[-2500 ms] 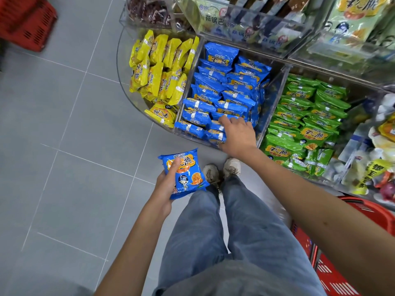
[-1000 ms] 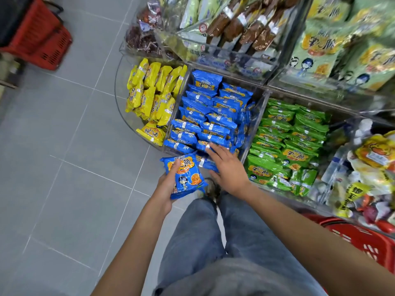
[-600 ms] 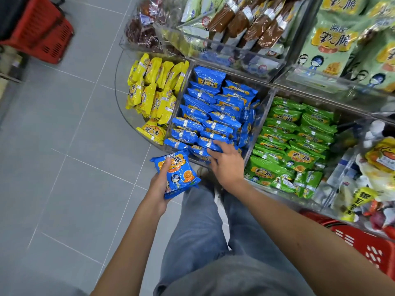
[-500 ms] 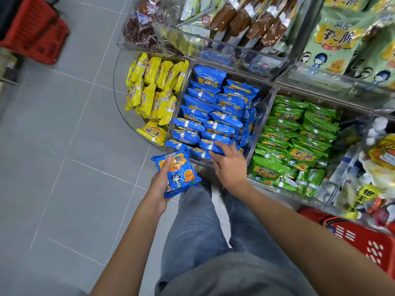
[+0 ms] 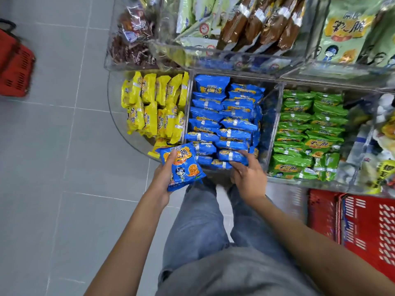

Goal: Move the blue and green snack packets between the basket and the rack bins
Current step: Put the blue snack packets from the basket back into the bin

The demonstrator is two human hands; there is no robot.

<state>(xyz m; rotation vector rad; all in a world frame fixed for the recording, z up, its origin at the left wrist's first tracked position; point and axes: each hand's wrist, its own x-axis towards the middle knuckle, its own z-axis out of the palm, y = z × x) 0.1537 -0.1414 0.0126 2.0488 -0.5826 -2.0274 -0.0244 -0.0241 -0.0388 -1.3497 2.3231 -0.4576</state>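
One blue foil snack packet (image 5: 180,165) is gripped in the left hand (image 5: 163,180), near the clear plastic bin (image 5: 272,133); right hand (image 5: 249,178) pinches a second blue packet (image 5: 233,156) inside. Crammed neighbours (image 5: 226,124) may tumble out.

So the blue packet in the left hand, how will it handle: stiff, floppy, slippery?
Probably light: the left hand holds the blue packet with just a thumb on top. Its puffed, crinkled look suggests soft film that gives under the grip, contents possibly crushable. The glossy sheen hints it could slide, as might the bin packet that the right hand pinches.
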